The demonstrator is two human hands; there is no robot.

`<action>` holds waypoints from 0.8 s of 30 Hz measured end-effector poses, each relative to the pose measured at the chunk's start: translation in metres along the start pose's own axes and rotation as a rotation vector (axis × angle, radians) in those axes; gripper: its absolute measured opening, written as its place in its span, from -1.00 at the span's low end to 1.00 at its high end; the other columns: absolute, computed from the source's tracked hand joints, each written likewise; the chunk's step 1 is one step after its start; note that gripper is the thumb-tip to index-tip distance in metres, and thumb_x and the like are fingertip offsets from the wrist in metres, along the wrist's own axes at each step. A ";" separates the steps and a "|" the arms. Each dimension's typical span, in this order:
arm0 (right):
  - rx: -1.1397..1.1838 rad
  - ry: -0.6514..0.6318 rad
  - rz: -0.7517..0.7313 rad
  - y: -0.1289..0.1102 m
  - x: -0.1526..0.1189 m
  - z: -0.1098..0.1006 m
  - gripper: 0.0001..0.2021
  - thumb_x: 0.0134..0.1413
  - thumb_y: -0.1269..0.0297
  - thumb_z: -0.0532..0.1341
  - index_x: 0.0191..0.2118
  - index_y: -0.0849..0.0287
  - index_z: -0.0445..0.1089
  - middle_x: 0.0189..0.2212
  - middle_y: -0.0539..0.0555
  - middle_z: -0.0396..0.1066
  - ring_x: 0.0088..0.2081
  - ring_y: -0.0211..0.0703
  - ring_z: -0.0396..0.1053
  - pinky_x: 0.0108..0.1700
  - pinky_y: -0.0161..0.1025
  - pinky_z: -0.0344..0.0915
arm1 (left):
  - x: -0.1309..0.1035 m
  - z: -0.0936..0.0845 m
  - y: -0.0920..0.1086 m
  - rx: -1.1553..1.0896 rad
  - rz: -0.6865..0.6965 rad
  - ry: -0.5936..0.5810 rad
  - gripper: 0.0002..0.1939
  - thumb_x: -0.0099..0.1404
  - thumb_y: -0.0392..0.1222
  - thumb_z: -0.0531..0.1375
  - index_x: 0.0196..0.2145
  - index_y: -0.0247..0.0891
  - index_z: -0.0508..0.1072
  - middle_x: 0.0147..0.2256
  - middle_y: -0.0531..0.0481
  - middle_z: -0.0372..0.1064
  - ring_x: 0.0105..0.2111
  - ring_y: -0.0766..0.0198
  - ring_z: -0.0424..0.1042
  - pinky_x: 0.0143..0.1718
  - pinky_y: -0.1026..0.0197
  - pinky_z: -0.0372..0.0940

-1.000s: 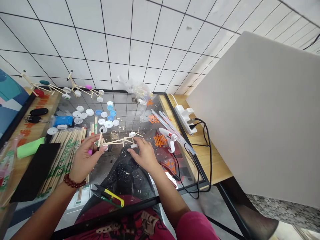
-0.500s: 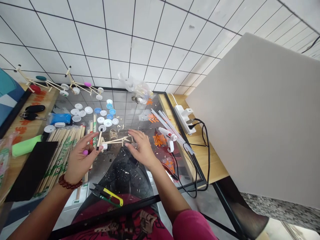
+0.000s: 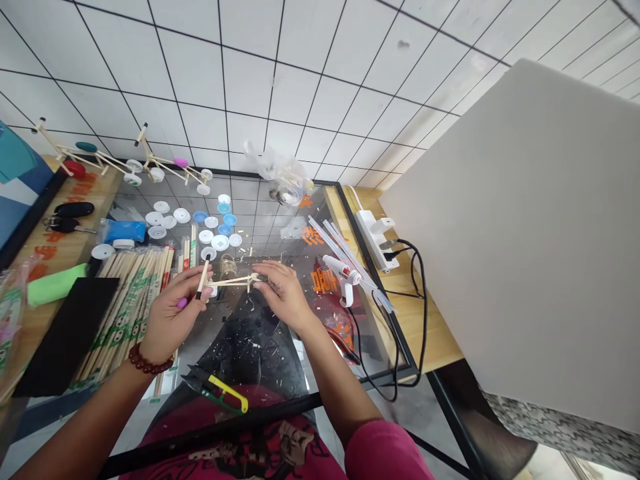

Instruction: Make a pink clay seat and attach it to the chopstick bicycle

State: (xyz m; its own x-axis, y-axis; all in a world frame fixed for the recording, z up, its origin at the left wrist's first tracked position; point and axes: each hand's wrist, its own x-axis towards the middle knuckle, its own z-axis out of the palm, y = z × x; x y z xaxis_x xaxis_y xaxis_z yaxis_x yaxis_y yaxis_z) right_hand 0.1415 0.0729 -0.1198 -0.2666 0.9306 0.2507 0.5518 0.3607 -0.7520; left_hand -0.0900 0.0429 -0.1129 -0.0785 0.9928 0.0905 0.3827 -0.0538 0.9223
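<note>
Head view: my left hand (image 3: 173, 313) pinches the stick frame (image 3: 230, 282) at its upright post, my right hand (image 3: 283, 297) rests half-open on its far end, wheels there hidden; two finished models (image 3: 150, 167) stand beyond, loose caps (image 3: 213, 230) between.

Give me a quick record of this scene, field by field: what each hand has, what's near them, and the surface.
left hand: pinches the black-tipped end of a stick frame
right hand: fingers laid on the frame's other end
surface: glass table littered with wood chips
left of hands: wrapped chopsticks, black sheet
behind hands: white and blue bottle caps, two finished stick models
right of hands: glue gun, power strip
near edge: yellow-handled snips
</note>
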 end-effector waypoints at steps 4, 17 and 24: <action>0.041 0.021 0.040 0.001 0.001 0.002 -0.79 0.23 0.29 0.24 -0.03 0.01 0.50 -0.05 0.05 0.57 0.07 -0.10 0.46 0.19 -0.08 0.26 | -0.001 0.002 0.001 -0.027 0.008 0.014 -0.69 0.26 0.05 0.26 -0.13 -0.14 0.61 0.10 -0.11 0.43 0.00 0.04 0.46 -0.46 0.27 0.46; 0.156 0.037 0.079 0.004 0.002 0.006 -0.89 0.18 0.34 0.27 -0.18 0.02 0.50 -0.16 -0.04 0.62 0.01 -0.17 0.53 0.37 0.00 -0.03 | -0.002 0.003 0.002 -0.034 0.015 0.014 -0.72 0.28 0.01 0.27 -0.13 -0.14 0.60 0.09 -0.08 0.43 0.03 0.07 0.44 -0.42 0.29 0.48; 0.124 0.033 0.081 0.003 0.003 0.005 -0.89 0.18 0.34 0.26 -0.19 0.01 0.49 -0.18 -0.05 0.62 -0.01 -0.18 0.54 0.38 0.01 -0.04 | -0.001 0.004 0.004 -0.011 0.019 0.015 -0.72 0.29 0.03 0.25 -0.13 -0.14 0.61 0.08 -0.08 0.45 0.08 0.02 0.42 -0.37 0.24 0.49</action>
State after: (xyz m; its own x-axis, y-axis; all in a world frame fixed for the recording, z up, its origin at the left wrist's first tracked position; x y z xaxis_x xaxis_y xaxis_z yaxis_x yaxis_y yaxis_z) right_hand 0.1386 0.0764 -0.1243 -0.1976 0.9587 0.2048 0.4684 0.2759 -0.8393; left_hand -0.0848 0.0424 -0.1109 -0.0848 0.9899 0.1134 0.3743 -0.0738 0.9244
